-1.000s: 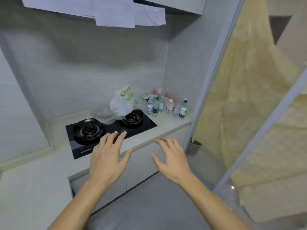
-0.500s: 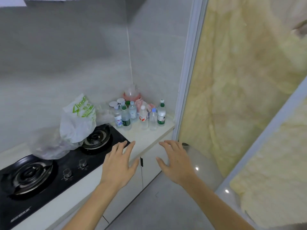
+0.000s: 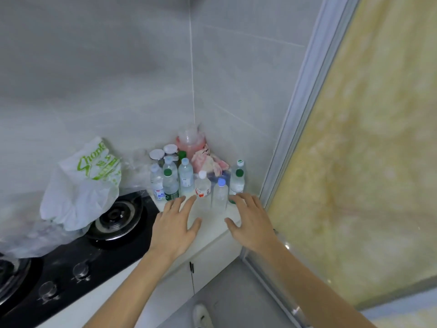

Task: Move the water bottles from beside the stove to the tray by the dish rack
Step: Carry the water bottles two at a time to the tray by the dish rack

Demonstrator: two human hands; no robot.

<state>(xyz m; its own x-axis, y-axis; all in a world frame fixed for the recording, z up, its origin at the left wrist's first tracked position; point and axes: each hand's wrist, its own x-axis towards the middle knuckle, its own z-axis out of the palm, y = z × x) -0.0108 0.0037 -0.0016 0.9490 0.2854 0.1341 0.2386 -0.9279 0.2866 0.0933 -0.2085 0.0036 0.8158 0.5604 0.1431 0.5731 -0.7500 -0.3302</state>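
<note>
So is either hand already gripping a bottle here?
No: the left hand and right hand are both open and empty, just short of the bottles.

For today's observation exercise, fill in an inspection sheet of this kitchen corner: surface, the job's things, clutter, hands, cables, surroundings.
Surface: pale countertop beside a black gas stove.
Job's things: water bottles clustered upright in the corner, none lifted.
Clutter: white plastic bag on the stove; pink jar and pink cloth behind the bottles.
Hands: left hand and right hand spread, reaching toward the front bottles, holding nothing.
Cables: nothing seen.
Surroundings: grey tiled wall; sliding door frame to the right.
</note>
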